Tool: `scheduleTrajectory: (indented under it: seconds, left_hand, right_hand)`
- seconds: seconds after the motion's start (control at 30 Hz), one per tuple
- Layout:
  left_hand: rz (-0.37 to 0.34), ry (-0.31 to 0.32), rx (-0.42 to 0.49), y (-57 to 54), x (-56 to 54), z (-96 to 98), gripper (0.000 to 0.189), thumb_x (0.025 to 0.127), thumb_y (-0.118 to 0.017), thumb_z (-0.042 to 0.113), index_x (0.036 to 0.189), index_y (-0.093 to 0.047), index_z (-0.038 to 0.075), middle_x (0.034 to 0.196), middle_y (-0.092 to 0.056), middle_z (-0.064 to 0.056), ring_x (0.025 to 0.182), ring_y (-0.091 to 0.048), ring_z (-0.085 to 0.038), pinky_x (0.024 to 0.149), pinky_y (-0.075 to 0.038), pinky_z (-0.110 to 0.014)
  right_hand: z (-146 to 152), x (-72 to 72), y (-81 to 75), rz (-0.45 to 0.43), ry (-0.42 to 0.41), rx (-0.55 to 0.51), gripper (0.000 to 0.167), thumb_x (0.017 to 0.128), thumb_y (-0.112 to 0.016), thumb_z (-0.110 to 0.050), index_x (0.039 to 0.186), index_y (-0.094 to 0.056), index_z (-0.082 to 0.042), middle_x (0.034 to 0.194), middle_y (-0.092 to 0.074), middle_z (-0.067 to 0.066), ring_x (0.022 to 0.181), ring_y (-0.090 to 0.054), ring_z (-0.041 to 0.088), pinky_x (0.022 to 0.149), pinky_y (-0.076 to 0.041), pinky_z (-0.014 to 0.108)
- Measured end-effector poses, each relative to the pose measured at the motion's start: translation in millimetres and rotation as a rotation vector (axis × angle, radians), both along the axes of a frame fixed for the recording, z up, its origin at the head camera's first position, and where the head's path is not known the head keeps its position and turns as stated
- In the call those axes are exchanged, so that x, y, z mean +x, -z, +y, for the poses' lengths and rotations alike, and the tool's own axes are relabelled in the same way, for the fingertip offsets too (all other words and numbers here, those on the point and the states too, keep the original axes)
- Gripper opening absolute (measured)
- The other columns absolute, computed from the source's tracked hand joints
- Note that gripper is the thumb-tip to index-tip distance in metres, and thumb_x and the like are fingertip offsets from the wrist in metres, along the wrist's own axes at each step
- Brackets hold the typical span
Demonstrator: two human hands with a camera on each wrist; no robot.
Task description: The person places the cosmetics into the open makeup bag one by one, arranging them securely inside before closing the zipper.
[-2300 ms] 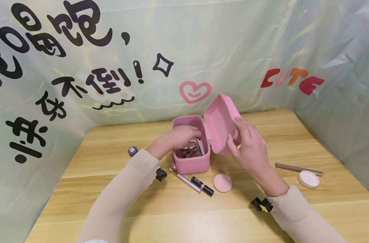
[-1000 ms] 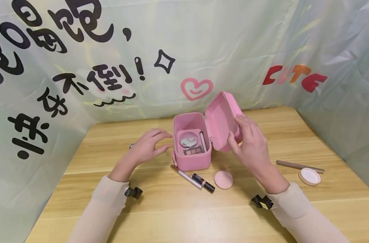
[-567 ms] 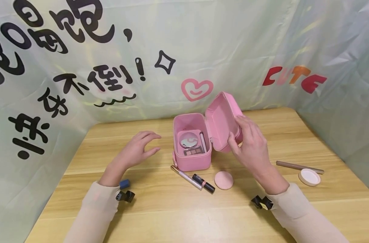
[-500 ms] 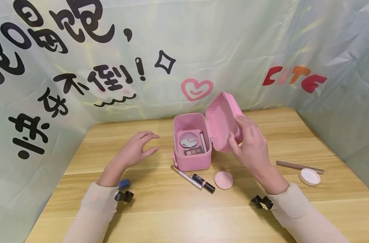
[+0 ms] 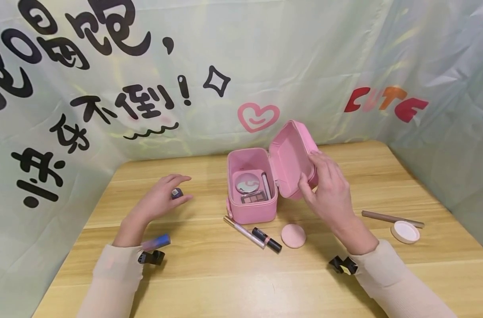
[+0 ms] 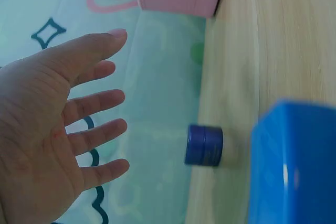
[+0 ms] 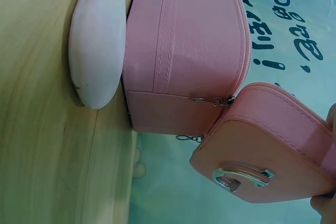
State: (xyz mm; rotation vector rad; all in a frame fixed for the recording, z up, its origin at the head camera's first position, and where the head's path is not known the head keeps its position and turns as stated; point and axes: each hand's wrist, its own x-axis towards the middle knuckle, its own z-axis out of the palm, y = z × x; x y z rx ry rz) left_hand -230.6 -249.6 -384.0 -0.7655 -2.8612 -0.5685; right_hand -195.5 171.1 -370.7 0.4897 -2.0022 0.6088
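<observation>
My right hand [image 5: 326,194] grips the raised lid [image 5: 290,161] of a pink cosmetic case [image 5: 252,214], thumb inside and fingers over the outer edge. Its fingertips show at the right border of the right wrist view. Inside the case lie a round mirrored compact [image 5: 247,183], an eyeshadow palette [image 5: 253,197] and a slim pale tube [image 5: 266,186]. To the left, my left hand [image 5: 157,198] hovers with spread fingers and holds nothing. A small dark blue jar [image 6: 205,145] stands near its fingertips, partly behind the hand in the head view. A blue-purple tube [image 5: 157,241] is beside the left wrist.
In front of the case lie a silver pen-like tube [image 5: 244,232], a black lipstick [image 5: 267,240] and a round pink powder puff [image 5: 293,236]. Farther right, a brown pencil-like stick [image 5: 392,218] touches a white round cap [image 5: 405,232]. A printed cloth [image 5: 305,66] hangs behind the table.
My left hand has come out of the case and moved left to beside the jar, uncovering the case's contents and the blue-purple tube. My right hand keeps its grip on the lid.
</observation>
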Motion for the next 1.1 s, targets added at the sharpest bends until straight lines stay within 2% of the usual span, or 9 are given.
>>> scheduleTrajectory:
  seconds: [0.2, 0.53, 0.83, 1.1]
  left_hand:
    - [-0.057, -0.062, -0.027, 5.4, -3.7, -15.9, 0.059, 0.091, -0.071, 0.036, 0.138, -0.053, 0.007, 0.137, -0.050, -0.021, 0.127, -0.045, -0.042, 0.107, -0.035, -0.057]
    - [-0.153, -0.102, -0.041, 17.0, -9.2, -31.4, 0.059, 0.092, -0.069, 0.033, 0.141, -0.050, 0.005, 0.140, -0.046, -0.025, 0.128, -0.042, -0.045, 0.107, -0.032, -0.060]
    - [-0.190, -0.078, -0.062, 26.9, -14.7, -37.0, 0.060, 0.092, -0.070, 0.027, 0.141, -0.048, 0.000, 0.139, -0.047, -0.029, 0.128, -0.042, -0.048, 0.108, -0.031, -0.061]
    - [-0.254, -0.101, -0.055, 36.4, -16.7, -38.4, 0.064, 0.093, -0.069, 0.027, 0.144, -0.043, -0.003, 0.140, -0.045, -0.031, 0.129, -0.042, -0.048, 0.108, -0.031, -0.060]
  right_hand:
    - [0.3, 0.4, -0.3, 0.001, 0.004, -0.002, 0.048, 0.090, -0.050, -0.028, 0.121, -0.059, 0.007, 0.125, -0.061, 0.021, 0.118, -0.056, 0.036, 0.092, -0.049, 0.058]
    - [0.1, 1.0, -0.4, 0.005, 0.009, -0.004, 0.048, 0.090, -0.050, -0.028, 0.121, -0.059, 0.008, 0.125, -0.061, 0.021, 0.118, -0.056, 0.036, 0.091, -0.049, 0.058]
    - [0.4, 1.3, -0.6, 0.005, 0.010, -0.004, 0.047, 0.090, -0.051, -0.028, 0.120, -0.059, 0.008, 0.124, -0.061, 0.021, 0.117, -0.057, 0.036, 0.092, -0.049, 0.058]
    - [1.9, 3.0, -1.5, -0.016, 0.012, 0.024, 0.047, 0.090, -0.051, -0.026, 0.121, -0.057, 0.008, 0.125, -0.060, 0.023, 0.117, -0.056, 0.038, 0.092, -0.049, 0.058]
